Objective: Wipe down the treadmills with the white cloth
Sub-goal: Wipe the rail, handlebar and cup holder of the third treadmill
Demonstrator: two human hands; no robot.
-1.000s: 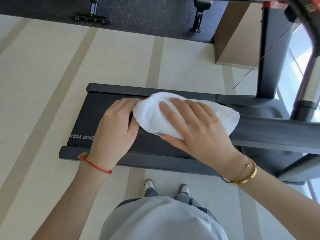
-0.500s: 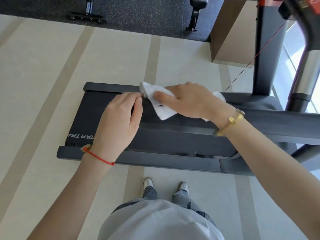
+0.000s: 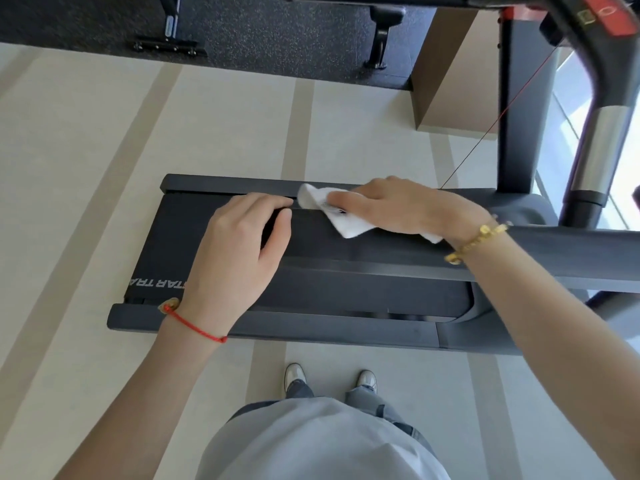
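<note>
- Cloth (image 3: 346,220), white and crumpled, lies on a dark handrail (image 3: 554,251) of the treadmill, above the belt, with most of it hidden under the right hand.
- Right hand (image 3: 398,206) lies palm down on the cloth, fingers long and nearly straight, pressing it flat against the rail; a bunched corner sticks out past the fingertips and another edge shows near the wrist.
- Gold bracelet (image 3: 478,239) circles the right wrist.
- Left hand (image 3: 235,244) sits just left of the cloth, fingers curled over the top of the same rail; whether its fingertips touch the cloth I cannot tell.
- Red string (image 3: 194,325) with a small gold charm is tied round the left wrist.
- Treadmill belt (image 3: 194,237) is black, with white lettering near its left end, and grey side rails run along both long edges.
- Upright post (image 3: 516,133) rises at the right, and beside it a curved bar with a shiny metal section (image 3: 602,150).
- Thin red cord (image 3: 498,123) slants down from the console area toward the far side rail.
- Floor (image 3: 104,168) is pale with wide tan stripes; a dark speckled mat (image 3: 259,32) with equipment feet on it lies farther off.
- Two light shoes (image 3: 294,374) stand on the floor beside the near rail, below a light grey shirt.
</note>
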